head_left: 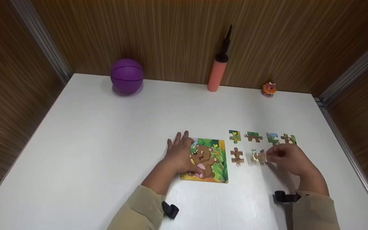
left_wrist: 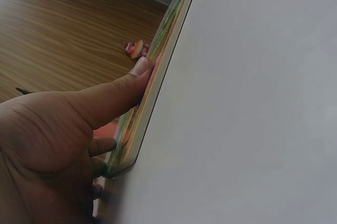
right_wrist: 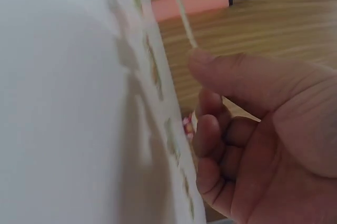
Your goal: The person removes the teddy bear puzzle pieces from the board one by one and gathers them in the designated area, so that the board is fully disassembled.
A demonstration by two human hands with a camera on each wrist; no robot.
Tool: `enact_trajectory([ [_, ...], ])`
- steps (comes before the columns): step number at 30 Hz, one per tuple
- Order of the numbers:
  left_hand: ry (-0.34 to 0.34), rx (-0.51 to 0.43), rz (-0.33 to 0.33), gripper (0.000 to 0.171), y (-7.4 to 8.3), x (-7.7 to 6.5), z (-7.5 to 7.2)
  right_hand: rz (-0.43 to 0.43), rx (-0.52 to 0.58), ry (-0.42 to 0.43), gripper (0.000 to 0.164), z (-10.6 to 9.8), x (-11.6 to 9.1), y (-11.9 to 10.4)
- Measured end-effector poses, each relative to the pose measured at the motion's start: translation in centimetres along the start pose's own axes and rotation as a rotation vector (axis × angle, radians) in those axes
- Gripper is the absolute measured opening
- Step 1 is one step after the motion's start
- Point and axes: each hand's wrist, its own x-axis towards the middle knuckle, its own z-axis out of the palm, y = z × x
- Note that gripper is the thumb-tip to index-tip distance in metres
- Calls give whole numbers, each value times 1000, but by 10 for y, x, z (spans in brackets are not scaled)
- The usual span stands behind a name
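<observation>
My left hand [head_left: 179,156] lies over the left side of a bear jigsaw puzzle [head_left: 217,163] in the head view. Its thumb [left_wrist: 118,95] presses on the puzzle's face in the left wrist view, the other fingers spread by the far left corner. To the right, my right hand [head_left: 289,158] pinches a jigsaw piece [head_left: 260,156] between thumb and forefinger. That piece is tilted up, and the right wrist view shows it edge-on as a thin pale strip. Just left of it is a brown loose piece [head_left: 237,156].
Behind the right hand runs a row of several loose pieces, among them a green one [head_left: 235,135] and a brown one [head_left: 253,136]. Along the back wall of the white table [head_left: 107,127] are a purple ball [head_left: 126,76], a pink hand pump [head_left: 218,73] and a small figurine [head_left: 269,88].
</observation>
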Motion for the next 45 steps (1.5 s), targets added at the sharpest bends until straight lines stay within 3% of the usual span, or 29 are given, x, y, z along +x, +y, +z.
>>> enact_trajectory([
  [7,2,14,5,108,0,-1,-1,32,-22,-44,16,9,5,8],
  [22,-2,7,-6,110,1,0,-2,51,-33,-73,16,8,7,0],
  [29,6,-11,-4,110,-1,0,-2,-72,7,-84,17,23,8,-39],
  [35,4,-4,-9,112,0,3,-2,-164,17,-213,23,55,9,-79],
  [39,3,-7,-8,110,2,4,0,-201,-20,-253,28,71,4,-92],
  [45,4,2,-7,108,5,3,0,-234,-69,-237,32,84,1,-103],
])
